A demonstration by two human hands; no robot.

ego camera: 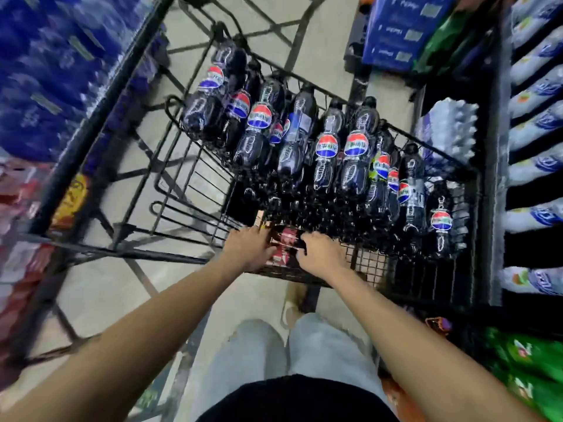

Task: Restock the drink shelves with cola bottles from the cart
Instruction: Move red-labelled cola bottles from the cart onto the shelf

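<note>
Several dark cola bottles point(326, 147) with red-white-blue labels lie side by side in a black wire cart point(368, 260) in the middle of the head view. Their caps point away from me. My left hand point(248, 248) and my right hand point(320, 254) both sit on the cart's red handle point(286, 239) at its near edge, a short gap between them. The fingers of both hands curl over the bar. Neither hand touches a bottle. The picture is blurred by motion.
Dark shelves point(499, 208) with pale blue-labelled bottles point(536, 166) run along the right. A shrink-wrapped pack of small bottles point(447, 129) sits beside the cart's far right corner. Blue cartons point(45, 71) stack at left and top right, green packs point(530, 370) at lower right. A black metal frame point(100, 95) stands left of the cart.
</note>
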